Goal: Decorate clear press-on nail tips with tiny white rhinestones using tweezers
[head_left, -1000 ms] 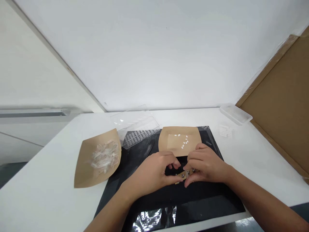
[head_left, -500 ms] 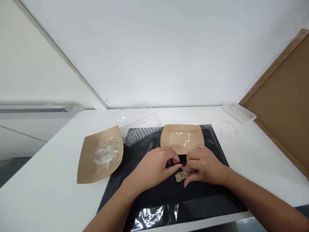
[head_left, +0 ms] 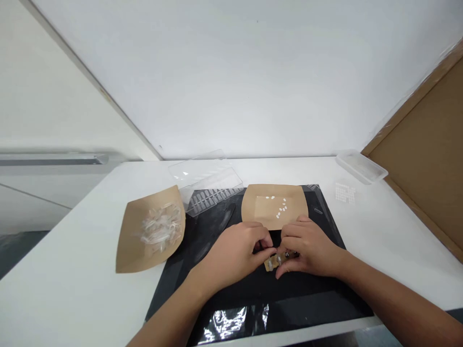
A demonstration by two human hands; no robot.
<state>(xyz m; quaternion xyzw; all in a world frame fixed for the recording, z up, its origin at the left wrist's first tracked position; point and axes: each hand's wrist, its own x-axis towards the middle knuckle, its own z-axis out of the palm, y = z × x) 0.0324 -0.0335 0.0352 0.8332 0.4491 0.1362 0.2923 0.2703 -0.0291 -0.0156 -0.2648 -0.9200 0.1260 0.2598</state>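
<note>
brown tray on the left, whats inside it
The left brown tray holds a loose, overlapping heap of clear plastic pieces. The top ones show; the pieces lower down and the tray floor beneath them are mostly hidden.

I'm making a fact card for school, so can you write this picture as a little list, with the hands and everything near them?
Left hand: fingertips together near the strip; can't tell if they hold anything
Right hand: holding a small tan strip with clear bits on it
Under hands: black mat
Middle tray: brown, small white pieces
Left tray: brown, clear pile
Far right: see-through box
</note>
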